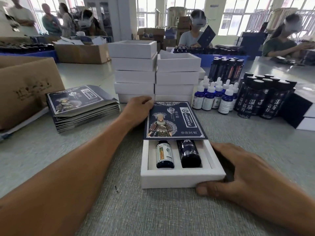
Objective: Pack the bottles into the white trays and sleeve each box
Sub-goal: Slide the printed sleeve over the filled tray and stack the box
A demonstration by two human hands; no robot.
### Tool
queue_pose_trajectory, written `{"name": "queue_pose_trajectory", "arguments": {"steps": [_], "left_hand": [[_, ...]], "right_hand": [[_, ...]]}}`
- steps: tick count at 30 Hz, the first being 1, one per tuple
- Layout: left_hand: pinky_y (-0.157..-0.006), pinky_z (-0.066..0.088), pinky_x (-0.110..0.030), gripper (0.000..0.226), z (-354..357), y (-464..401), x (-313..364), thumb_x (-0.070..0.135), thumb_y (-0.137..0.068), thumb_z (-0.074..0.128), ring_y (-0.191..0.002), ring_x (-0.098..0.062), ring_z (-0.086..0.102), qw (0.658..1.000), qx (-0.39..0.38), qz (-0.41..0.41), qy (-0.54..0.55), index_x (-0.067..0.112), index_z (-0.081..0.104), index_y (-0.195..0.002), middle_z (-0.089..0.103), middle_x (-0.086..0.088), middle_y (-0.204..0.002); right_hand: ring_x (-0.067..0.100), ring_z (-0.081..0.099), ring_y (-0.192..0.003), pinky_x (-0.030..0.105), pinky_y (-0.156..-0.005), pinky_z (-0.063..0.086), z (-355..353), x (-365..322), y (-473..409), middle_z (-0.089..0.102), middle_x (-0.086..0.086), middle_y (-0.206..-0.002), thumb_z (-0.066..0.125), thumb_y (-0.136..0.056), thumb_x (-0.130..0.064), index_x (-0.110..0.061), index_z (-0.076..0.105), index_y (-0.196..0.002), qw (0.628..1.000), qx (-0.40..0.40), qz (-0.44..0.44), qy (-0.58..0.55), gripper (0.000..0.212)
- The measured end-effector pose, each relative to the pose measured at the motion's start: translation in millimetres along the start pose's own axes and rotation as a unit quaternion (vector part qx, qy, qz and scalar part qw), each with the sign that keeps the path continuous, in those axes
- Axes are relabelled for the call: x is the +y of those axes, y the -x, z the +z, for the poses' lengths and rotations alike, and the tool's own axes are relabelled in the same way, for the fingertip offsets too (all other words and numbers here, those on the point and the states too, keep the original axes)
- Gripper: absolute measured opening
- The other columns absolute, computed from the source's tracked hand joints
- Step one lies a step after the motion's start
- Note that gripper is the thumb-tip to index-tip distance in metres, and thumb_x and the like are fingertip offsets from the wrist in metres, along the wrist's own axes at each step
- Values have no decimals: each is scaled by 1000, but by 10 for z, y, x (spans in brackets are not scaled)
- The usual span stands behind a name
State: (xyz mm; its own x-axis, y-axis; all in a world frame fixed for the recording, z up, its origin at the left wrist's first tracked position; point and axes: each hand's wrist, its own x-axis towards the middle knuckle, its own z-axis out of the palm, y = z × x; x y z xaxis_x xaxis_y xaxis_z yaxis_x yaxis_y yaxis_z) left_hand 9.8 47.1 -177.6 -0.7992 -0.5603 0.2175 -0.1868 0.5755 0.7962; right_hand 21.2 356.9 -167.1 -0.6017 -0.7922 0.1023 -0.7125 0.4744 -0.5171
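The left hand (139,109) curls over the glossy printed sleeve (173,120); the right hand (238,174) grips the matte white tray (180,178). The sleeve hides both bottles' (165,155) tops.

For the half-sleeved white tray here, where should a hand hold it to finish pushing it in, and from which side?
Best at the tray's near end wall, from the person's side. The sleeve covers its far half, so only the near end and corners stay exposed, and that flat wall faces along the slide. The right hand grips the near right corner; the left hand holds the sleeve's far left edge.
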Motion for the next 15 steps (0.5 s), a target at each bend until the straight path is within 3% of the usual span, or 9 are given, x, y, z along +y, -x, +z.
{"name": "queue_pose_trajectory", "arguments": {"steps": [5, 8, 10, 12, 15], "left_hand": [[-76, 33, -14, 35, 2, 10, 3, 33, -103, 49, -90, -4, 53, 1000, 3, 13, -13, 19, 61, -133, 64, 3, -120], [-62, 31, -6, 31, 3, -1, -21, 32, -103, 49, -76, 7, 50, 1000, 6, 18, -13, 19, 66, -126, 61, 16, -96], [-55, 35, -1, 26, -2, 0, -34, 29, -103, 50, -74, 5, 53, 1000, 5, 22, 0, 19, 70, -115, 58, 21, -80], [-61, 41, -3, 19, -10, 10, -38, 28, -102, 50, -78, -5, 60, 1000, 1, 25, 9, 26, 69, -104, 59, 20, -78], [-70, 44, -13, 22, -11, 10, -37, 29, -102, 51, -82, -4, 62, 999, -7, 26, 17, 23, 70, -110, 64, 17, -83]], "right_hand": [[-24, 42, -110, 17, -79, 41, 21, 23, 7, 43, -47, -123, 60, -49, -97, -76, 25, -125, 1000, 9, 0, 1, 87], [-24, 41, -110, 16, -79, 40, 33, 40, -7, 43, -47, -122, 59, -47, -98, -75, 24, -126, 1000, 14, 2, 5, 89], [-23, 41, -109, 16, -79, 40, 36, 48, -19, 43, -47, -121, 59, -45, -98, -79, 24, -120, 1000, 14, 9, 5, 85], [-21, 43, -107, 17, -80, 40, 37, 58, -32, 45, -45, -120, 60, -45, -98, -80, 26, -116, 1000, 21, 13, 2, 80], [-21, 44, -105, 16, -79, 38, 37, 76, -61, 46, -45, -118, 59, -47, -97, -79, 32, -113, 999, 34, 12, 7, 74]]}}
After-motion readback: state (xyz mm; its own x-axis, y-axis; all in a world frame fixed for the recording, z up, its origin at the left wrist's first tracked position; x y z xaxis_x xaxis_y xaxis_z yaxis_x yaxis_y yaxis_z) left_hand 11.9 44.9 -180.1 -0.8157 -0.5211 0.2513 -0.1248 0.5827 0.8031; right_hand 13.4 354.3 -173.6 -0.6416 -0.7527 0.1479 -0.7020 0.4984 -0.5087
